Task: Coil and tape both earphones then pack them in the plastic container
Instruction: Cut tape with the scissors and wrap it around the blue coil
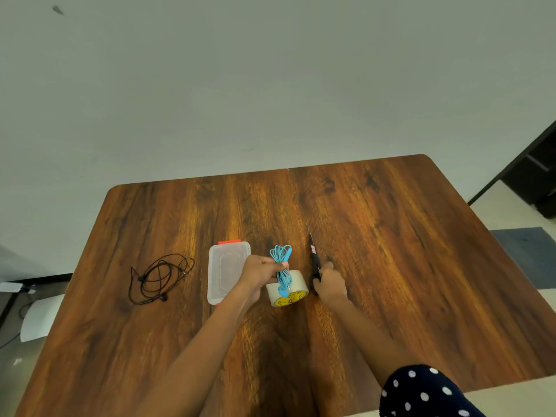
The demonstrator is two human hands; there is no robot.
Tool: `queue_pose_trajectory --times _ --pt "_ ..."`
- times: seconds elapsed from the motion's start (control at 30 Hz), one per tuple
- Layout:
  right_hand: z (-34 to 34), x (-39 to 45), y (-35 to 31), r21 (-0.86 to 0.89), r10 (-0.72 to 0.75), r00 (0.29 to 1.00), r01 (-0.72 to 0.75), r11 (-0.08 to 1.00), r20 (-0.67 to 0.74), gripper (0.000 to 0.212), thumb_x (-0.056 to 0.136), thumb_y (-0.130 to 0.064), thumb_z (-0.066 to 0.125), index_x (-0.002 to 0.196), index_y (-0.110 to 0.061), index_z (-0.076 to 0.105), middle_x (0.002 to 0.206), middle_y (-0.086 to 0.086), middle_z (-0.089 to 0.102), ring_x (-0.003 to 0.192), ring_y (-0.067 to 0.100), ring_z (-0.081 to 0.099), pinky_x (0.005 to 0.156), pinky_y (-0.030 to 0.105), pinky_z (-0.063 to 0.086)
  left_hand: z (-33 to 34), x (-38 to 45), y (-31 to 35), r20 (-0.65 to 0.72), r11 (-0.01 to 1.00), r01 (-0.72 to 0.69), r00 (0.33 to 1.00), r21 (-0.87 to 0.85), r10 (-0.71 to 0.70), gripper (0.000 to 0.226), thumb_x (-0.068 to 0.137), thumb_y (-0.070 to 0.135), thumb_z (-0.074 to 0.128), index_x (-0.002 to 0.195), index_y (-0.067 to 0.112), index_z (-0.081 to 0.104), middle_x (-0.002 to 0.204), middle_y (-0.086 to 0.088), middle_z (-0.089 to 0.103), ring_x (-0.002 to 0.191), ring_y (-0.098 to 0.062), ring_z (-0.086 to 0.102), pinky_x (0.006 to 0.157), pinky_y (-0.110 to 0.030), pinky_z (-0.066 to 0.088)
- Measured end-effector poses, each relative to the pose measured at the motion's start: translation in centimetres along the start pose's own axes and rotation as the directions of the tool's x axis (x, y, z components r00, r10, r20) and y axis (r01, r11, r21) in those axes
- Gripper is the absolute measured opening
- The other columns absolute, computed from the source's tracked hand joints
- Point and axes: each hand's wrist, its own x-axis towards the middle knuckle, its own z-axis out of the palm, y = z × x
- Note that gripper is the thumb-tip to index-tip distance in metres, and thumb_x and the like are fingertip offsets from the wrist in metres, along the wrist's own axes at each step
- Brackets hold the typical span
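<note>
1. Left hand (pixel 260 270) curled around the blue earphone (pixel 282 267), a bundle of coiled loops held just above the tape roll (pixel 288 291); grip clamped on the cable's middle. Likely to spring apart if the fingers loosen before any tape goes on.
2. Right hand (pixel 330 283) wrapped around the handles of the black scissors (pixel 314 264), blades together and pointing away across the desk (pixel 391 236). Risk of nicking the thin blue cable if the blades come in close beside the bundle.
3. Tape roll lying on the desk between the two hands, yellow core facing the viewer. Both hands full, so nothing free to peel the tape; could stick to itself or drag the roll along.
4. Black earphone (pixel 158 278) lying loose and tangled on the left of the desk, well apart from both hands, not yet coiled. Prone to knotting if picked up carelessly.
5. Clear plastic container (pixel 227 270), lid on with a red latch, just left of the left hand. Easily knocked by the left forearm; latch state impossible to tell.
</note>
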Motion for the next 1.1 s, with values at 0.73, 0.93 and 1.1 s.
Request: queue_pose_trajectory --times 0.73,0.93,1.1 --pt "-1.3 -11.4 3.4 0.884 -0.398 0.79 -0.409 0.225 0.467 0.081 0.056 -0.059 0.081 0.112 -0.013 0.044 0.083 0.005 0.049 0.07 0.013 0.05 0.057 0.025 0.047 -2.4 0.4 1.8 0.127 0.994 0.104 0.987 -0.022 -0.101 0.035 0.088 0.007 0.064 0.119 -0.007 0.059 0.118 -0.015 0.065 0.096 -0.019 0.064 0.071 -0.023 0.054" --pt "-0.2 -13.7 3.6 0.88 -0.476 0.743 -0.433 0.194 0.47 0.084 0.063 -0.064 0.074 0.125 -0.019 0.04 0.089 0.005 0.049 0.076 0.013 0.047 0.064 0.025 0.046 -2.9 0.6 1.4 0.139 0.989 0.132 0.983 -0.062 -0.123 0.037 0.088 0.006 0.062 0.122 -0.006 0.055 0.116 -0.015 0.065 0.093 -0.018 0.064 0.073 -0.026 0.053" --pt "0.1 -14.6 4.9 0.832 -0.515 0.665 -0.514 0.208 0.54 0.089 0.063 -0.064 0.073 0.131 -0.021 0.033 0.094 0.007 0.049 0.079 0.014 0.05 0.067 0.024 0.048 -4.0 0.3 0.0 0.113 0.978 0.148 0.985 -0.15 -0.131 0.031 0.089 0.006 0.062 0.118 -0.002 0.057 0.113 -0.013 0.065 0.103 -0.021 0.063 0.087 -0.031 0.05"
